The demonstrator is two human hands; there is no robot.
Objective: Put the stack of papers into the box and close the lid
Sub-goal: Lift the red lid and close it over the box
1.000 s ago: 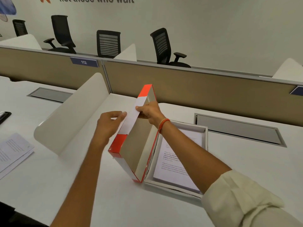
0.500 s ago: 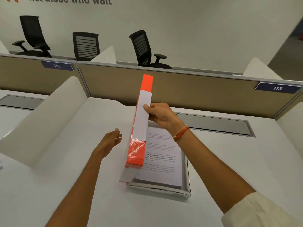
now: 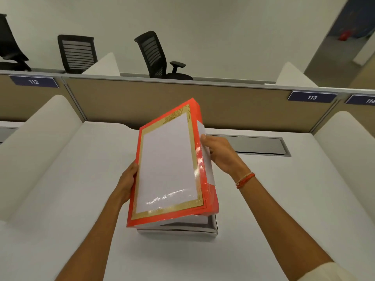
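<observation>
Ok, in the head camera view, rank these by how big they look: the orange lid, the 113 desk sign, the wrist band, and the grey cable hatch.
1. orange lid, though it is nearest the camera
2. grey cable hatch
3. 113 desk sign
4. wrist band

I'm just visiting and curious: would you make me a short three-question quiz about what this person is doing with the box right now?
1. True or false: the orange lid already sits flat and closed on the white box.
2. Which hands hold the lid? A) only the left hand B) only the right hand C) both
3. Fill in: the desk number sign nearest the right hand reads ___.

Key:
1. False; the lid is tilted above the box, its near edge lowest.
2. C, one hand on each long side.
3. 113
</observation>
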